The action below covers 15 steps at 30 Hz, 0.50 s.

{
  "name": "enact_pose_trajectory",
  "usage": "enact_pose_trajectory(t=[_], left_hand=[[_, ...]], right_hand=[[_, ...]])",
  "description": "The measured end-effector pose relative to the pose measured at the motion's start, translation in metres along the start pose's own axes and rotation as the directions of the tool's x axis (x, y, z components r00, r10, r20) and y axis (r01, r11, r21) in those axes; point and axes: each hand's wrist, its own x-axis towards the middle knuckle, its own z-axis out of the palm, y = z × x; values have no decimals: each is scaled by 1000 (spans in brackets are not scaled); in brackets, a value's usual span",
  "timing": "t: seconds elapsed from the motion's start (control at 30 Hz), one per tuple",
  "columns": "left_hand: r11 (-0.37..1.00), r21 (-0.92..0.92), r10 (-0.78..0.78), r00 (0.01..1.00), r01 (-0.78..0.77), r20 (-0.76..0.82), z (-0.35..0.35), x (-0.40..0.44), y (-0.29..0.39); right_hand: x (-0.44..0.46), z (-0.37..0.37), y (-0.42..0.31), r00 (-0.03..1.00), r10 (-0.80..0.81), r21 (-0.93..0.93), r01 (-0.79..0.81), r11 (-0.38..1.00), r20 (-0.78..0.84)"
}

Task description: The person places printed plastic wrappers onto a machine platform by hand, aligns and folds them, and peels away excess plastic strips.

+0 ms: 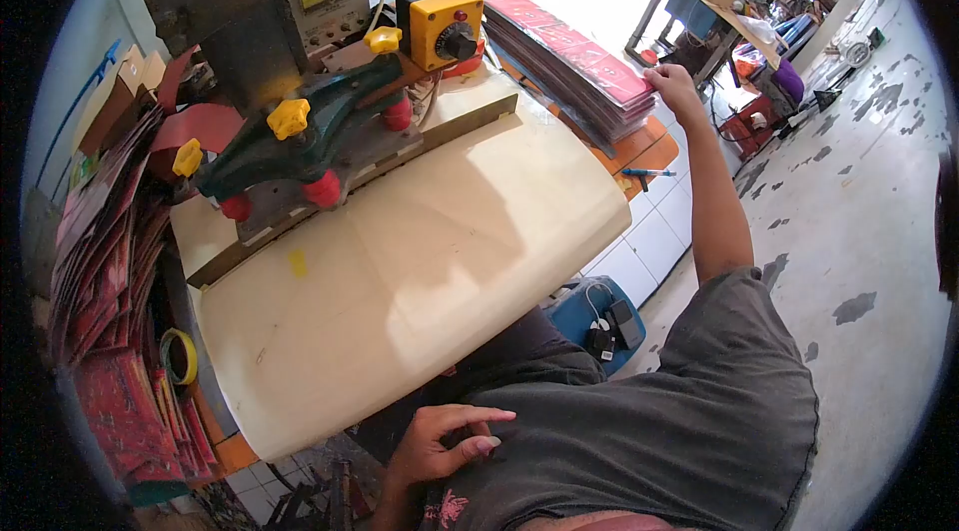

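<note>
At the near corner of a stack of red printed sheets (559, 36), my right hand (675, 91) is closed, thumb and fingers pinched on the corner of the top sheet. My left hand (445, 446) hovers close to my body, holding nothing, with its index finger and thumb apart. In front of me is a machine with a cream-coloured, rounded work surface (400, 281). Above its back edge sits a dark green clamp bar (320, 116) with yellow knobs and red feet.
A yellow control box (440, 26) with a black dial stands behind the work surface. Bent red sheets (110, 261) pile up at the left, beside a yellow tape roll (180, 356). A blue pen (649, 172) lies right of the work surface. A blue bin (569, 316) holds chargers.
</note>
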Motion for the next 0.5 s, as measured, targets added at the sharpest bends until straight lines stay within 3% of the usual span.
enact_pose_trajectory(t=[0.13,0.3,0.5], left_hand=[[1000,11,23,1000,-23,0,2,1,-3],[1000,15,3,1000,-3,-1,3,0,-2],[1000,-2,-10,1000,10,-8,4,0,-4]], right_hand=[[-4,1,-10,999,44,0,-44,999,-29],[-2,8,-9,978,-118,-222,78,972,-174],[-9,-1,-24,969,-168,-259,118,959,-181]])
